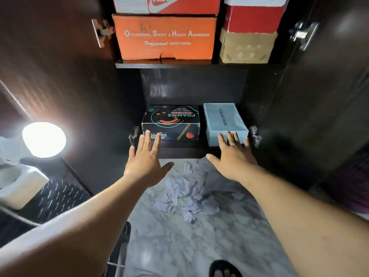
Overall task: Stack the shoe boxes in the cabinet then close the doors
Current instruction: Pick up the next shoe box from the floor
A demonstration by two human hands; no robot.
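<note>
Two bare hands reach into a dark cabinet (269,100), fingers spread, gripping nothing: left hand (146,156) before a black shoe box (171,121), right hand (232,154) fingertips against a pale blue shoe box (224,121) on the bottom shelf

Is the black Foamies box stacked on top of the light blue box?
No. The black Foamies box sits beside the light blue box on the bottom shelf.

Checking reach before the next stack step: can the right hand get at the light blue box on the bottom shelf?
Likely yes. The right hand is open, its fingers already at the front face of the light blue box, and both cabinet doors stand open with nothing between.
</note>
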